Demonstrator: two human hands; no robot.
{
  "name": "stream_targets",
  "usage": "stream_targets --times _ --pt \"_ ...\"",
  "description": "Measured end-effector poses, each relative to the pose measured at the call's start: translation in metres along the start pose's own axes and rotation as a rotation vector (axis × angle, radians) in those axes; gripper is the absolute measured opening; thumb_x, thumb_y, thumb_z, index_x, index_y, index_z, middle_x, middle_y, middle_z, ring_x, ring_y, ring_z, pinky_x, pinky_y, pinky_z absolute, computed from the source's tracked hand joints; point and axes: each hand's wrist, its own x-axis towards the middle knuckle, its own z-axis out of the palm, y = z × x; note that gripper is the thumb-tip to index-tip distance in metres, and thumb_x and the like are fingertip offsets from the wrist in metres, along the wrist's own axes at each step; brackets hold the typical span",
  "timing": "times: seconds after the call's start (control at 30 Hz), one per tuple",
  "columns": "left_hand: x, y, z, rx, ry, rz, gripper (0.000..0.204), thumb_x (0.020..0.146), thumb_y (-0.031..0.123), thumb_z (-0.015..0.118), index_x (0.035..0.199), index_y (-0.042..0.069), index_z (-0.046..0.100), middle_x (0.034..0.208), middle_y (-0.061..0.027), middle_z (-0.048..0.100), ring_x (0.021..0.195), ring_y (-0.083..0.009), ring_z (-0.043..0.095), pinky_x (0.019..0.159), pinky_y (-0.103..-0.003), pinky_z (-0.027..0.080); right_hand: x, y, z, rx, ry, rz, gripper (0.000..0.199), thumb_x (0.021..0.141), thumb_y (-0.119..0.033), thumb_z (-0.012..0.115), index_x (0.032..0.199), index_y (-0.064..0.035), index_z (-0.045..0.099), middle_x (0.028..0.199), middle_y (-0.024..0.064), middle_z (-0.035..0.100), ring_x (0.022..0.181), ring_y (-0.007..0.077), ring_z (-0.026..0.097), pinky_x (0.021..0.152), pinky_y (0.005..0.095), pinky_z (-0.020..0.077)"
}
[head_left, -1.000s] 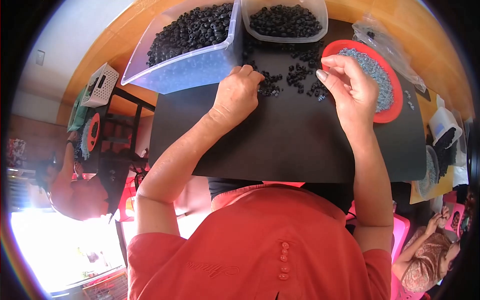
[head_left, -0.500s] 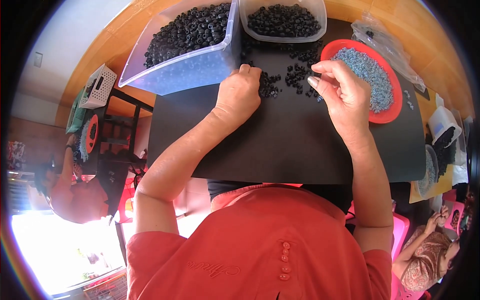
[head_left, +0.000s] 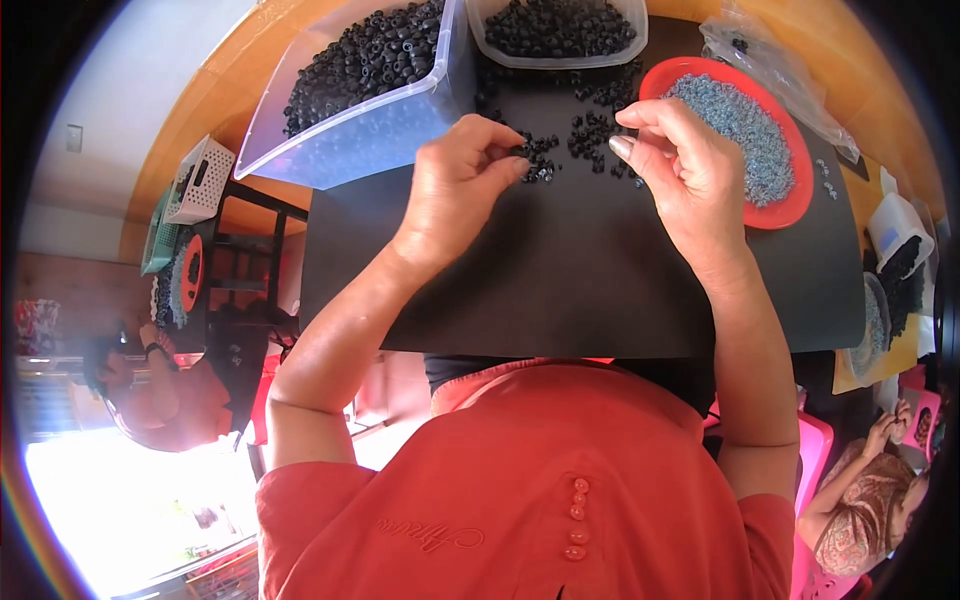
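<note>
My left hand is above the black table, its thumb and forefinger curled close together beside a loose cluster of small black pieces. Whatever those fingertips hold, if anything, is too small to make out. Opposite it, my right hand has its fingers bent, with thumb tip and forefinger tip near each other by a second group of black pieces. Its grasp is likewise unclear. Right of this hand lies a red plate heaped with tiny pale blue pieces.
A large clear bin of black pieces stands far left, a smaller clear tub of them behind. A plastic bag lies far right. White containers sit beyond the table's right edge. Two other people sit at the sides.
My left hand has drawn back left and slightly nearer, turning so that its thumb shows. My right hand stays almost in place. The whole view has shifted slightly.
</note>
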Motion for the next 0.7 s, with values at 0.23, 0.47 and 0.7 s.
stream_targets --times 0.23,0.47,0.7 --pt "-0.021 0.014 0.002 -1.284 -0.193 -0.625 0.022 0.097 0.014 0.058 0.109 -0.004 0.060 0.087 -0.0092 0.063 0.067 -0.0179 0.059 0.051 -0.029 0.043 -0.001 -0.016 0.005 0.128 -0.211 -0.018 0.025 0.078 0.002 0.074 0.100 -0.0071 0.068 0.080 -0.0001 0.058 0.068 0.0071 0.055 0.055 0.0213 0.0400" --pt "-0.032 0.018 0.028 -1.507 -0.191 -0.642 0.019 0.100 0.017 0.053 0.103 -0.001 0.059 0.088 -0.0089 0.061 0.071 -0.0184 0.059 0.057 -0.031 0.044 -0.009 -0.017 0.020 0.229 -0.282 -0.045 0.022 0.080 0.006 0.070 0.101 -0.0001 0.066 0.082 0.0050 0.060 0.071 0.0124 0.059 0.061 0.0248 0.0493" --pt "-0.036 0.015 0.035 -1.652 -0.130 -0.716 0.015 0.102 0.011 0.046 0.103 -0.001 0.055 0.089 -0.0096 0.058 0.070 -0.0178 0.055 0.056 -0.030 0.041 -0.010 -0.016 0.027 0.244 -0.295 -0.054 0.016 0.084 0.009 0.064 0.099 0.0028 0.063 0.084 0.0075 0.061 0.073 0.0152 0.063 0.064 0.0266 0.0518"
